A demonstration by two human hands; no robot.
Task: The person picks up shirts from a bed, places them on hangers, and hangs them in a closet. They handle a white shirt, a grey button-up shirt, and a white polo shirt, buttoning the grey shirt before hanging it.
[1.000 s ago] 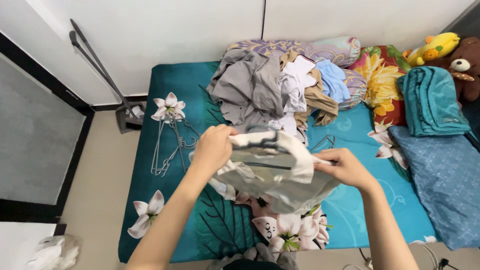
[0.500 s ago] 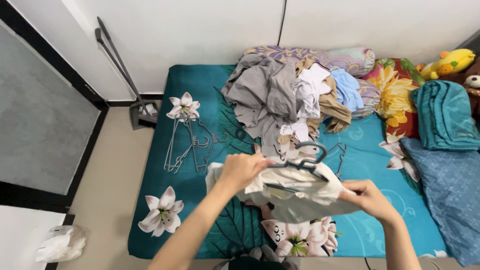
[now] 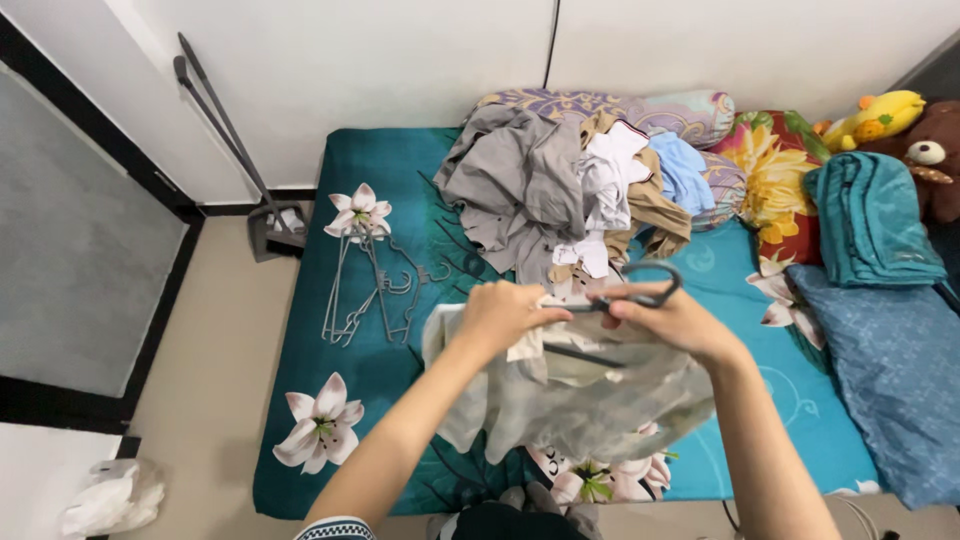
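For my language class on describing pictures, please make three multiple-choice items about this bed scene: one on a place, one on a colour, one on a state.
1. Where do the spare hangers lie?
A. On the bedsheet, left of the hands
B. On the floor by the wall
C. On top of the clothes pile

2. What colour is the folded blanket at the right, beside the brown teddy bear?
A. Red
B. Teal
C. White

3. What is the state of the pale garment?
A. Spread flat on the bed
B. Buried in the clothes pile
C. Held up in both hands on a dark hanger

Answers:
1. A, the grey wire hangers rest on the sheet near a printed lily.
2. B, its folds are teal.
3. C, the left hand grips the cloth, the right hand grips the dark hanger, and the garment hangs below.
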